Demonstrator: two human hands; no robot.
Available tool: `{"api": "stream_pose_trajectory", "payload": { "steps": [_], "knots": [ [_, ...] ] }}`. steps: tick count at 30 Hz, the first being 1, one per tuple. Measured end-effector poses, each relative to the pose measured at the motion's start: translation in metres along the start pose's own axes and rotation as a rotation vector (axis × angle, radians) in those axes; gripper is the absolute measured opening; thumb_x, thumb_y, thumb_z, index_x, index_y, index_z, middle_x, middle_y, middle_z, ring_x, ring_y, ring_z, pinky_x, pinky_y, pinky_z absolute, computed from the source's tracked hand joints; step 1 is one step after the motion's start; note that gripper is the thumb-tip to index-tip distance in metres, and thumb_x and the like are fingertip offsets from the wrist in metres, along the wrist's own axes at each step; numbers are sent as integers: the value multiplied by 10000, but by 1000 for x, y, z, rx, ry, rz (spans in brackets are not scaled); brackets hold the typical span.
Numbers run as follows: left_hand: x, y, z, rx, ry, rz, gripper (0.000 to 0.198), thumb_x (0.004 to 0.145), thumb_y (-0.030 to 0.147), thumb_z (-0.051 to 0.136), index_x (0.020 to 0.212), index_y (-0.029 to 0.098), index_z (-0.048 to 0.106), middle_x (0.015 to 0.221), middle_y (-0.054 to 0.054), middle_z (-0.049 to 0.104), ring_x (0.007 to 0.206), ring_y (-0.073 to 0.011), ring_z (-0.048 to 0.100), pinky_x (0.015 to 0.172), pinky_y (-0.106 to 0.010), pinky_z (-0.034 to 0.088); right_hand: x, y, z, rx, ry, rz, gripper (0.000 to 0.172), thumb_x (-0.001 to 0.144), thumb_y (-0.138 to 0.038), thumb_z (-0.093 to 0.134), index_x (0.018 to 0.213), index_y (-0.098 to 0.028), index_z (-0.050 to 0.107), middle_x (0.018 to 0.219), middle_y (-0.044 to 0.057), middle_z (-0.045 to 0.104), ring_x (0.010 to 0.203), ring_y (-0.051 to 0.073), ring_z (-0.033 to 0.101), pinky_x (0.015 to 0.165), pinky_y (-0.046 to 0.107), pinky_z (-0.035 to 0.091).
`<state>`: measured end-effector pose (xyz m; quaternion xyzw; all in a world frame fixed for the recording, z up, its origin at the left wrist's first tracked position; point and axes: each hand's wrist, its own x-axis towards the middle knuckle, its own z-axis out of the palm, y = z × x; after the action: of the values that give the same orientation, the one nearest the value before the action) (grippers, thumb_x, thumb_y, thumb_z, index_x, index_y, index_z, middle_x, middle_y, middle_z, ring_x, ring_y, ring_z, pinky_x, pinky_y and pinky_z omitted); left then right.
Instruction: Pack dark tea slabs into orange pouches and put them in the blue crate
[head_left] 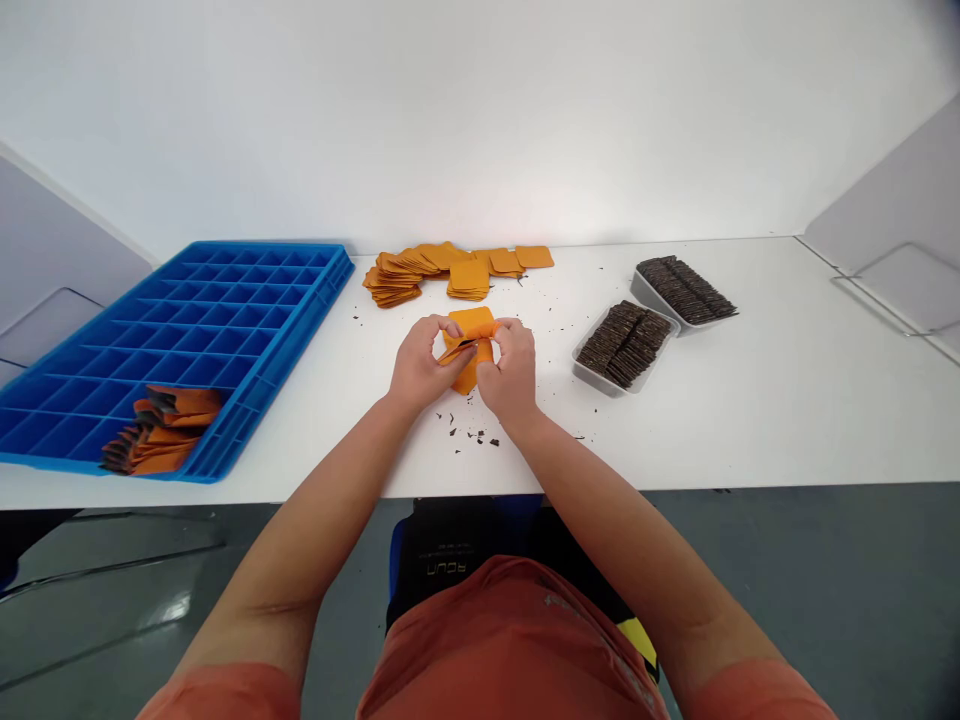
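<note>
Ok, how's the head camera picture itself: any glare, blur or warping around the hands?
Head view: light is even and soft, with no glare on the white table; both hands and the orange pouch between them are sharp; wide-lens warping bends the table's edges and the blue compartment tray; corners darken slightly.

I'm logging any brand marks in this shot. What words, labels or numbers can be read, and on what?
"AOUR", or close to it: pale letters seen upside down on the black bag at the person's lap; the reading is uncertain.
Orange pouch in both hands, blue tray, dark squares: no readable text.
</note>
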<state>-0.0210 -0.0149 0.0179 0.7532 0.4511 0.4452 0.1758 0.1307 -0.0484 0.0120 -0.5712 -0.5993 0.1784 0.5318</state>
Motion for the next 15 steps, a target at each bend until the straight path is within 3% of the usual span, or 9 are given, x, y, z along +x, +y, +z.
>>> {"api": "stream_pose_trajectory", "payload": {
  "steps": [10, 15],
  "knots": [
    [1, 2, -1, 3, -20, 11, 151, 851, 371, 688, 884, 227, 658, 862, -33, 725, 765, -202, 638, 743, -366, 532, -1, 2, 1, 37, -1, -28, 195, 831, -97, 517, 916, -232, 629, 1082, 84, 637, 1023, 251, 573, 1001, 473, 528],
    [3, -1, -1, -25, -7, 69, 89, 831, 307, 623, 840, 226, 587, 865, -26, 698, 770, -190, 617, 772, -368, 531, -1, 2, 2, 42, 0, -77, 197, 813, -114, 547, 934, -231, 649, 1081, 84, 629, 1003, 247, 571, 994, 478, 535]
  ]
}}
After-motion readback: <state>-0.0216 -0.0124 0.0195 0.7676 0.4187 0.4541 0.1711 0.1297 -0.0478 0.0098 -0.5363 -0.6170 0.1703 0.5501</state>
